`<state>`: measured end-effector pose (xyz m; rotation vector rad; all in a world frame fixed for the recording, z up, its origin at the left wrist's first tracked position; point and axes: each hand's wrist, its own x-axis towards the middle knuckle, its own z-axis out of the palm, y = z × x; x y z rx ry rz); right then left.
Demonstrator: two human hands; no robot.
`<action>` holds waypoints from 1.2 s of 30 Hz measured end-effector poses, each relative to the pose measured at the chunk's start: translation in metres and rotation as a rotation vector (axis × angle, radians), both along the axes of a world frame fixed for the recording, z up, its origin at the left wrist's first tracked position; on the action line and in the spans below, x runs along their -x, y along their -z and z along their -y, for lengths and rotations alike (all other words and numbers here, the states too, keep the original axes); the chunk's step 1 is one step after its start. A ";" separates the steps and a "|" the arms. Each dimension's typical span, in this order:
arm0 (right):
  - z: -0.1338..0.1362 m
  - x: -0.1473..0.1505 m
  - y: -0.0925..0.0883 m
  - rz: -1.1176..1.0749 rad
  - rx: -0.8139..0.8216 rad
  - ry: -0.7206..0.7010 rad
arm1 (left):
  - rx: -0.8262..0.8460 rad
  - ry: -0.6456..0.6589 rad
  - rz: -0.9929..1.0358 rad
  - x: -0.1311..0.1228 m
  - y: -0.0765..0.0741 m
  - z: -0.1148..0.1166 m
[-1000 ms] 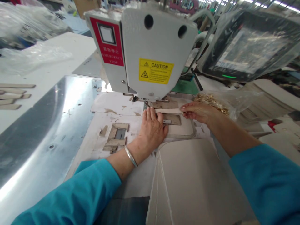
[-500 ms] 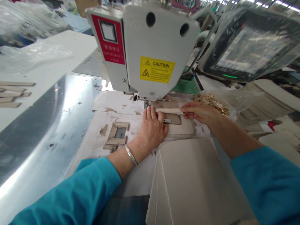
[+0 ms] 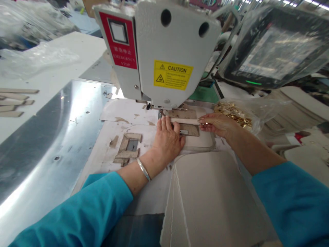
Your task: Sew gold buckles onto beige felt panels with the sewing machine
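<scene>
Under the head of a sewing machine (image 3: pixel 174 48), a narrow beige strip (image 3: pixel 187 121) lies across a brown template plate (image 3: pixel 192 129) on a rounded beige panel (image 3: pixel 203 142). My left hand (image 3: pixel 168 139) lies flat, fingertips pressing on the strip's left end beside the presser area, fingers apart. At the strip's right end my right hand (image 3: pixel 217 124) pinches it between thumb and fingers, with something small and shiny at the fingertips. A small metal piece (image 3: pixel 184 132) sits in the plate just right of my left hand.
Large beige panels (image 3: pixel 213 195) lie stacked in front. A bag of gold-coloured metal parts (image 3: pixel 233 113) is at the right, below a plastic-wrapped control screen (image 3: pixel 272 51). A square frame of scraps (image 3: pixel 128 149) sits left of my left hand; loose strips (image 3: pixel 15 97) lie far left.
The strip's right end lies slightly flatter over the plate, and my right hand has shifted a little. My left hand stays in place.
</scene>
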<state>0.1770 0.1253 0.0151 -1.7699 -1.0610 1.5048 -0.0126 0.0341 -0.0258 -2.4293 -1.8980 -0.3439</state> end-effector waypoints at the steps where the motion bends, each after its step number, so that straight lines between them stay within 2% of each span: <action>1: 0.001 0.001 0.000 0.008 -0.003 0.003 | 0.003 0.000 0.003 0.000 0.000 0.000; 12: 0.005 0.008 0.004 0.177 -0.074 -0.039 | -0.009 0.002 -0.017 0.000 0.002 0.000; 17: 0.003 0.009 0.001 0.304 -0.074 -0.099 | -0.027 0.002 -0.046 0.000 0.001 0.000; 23: 0.003 0.005 0.002 0.359 -0.036 -0.194 | -0.046 -0.005 -0.069 0.000 0.003 -0.001; 27: 0.004 -0.001 0.008 0.323 -0.089 -0.213 | -0.040 0.000 -0.054 0.002 0.004 -0.003; 32: 0.001 -0.005 0.016 0.284 -0.100 -0.213 | -0.064 0.072 -0.014 0.007 0.005 -0.009; 36: -0.002 -0.005 0.018 0.283 -0.095 -0.229 | -0.067 0.063 -0.034 0.004 0.001 -0.011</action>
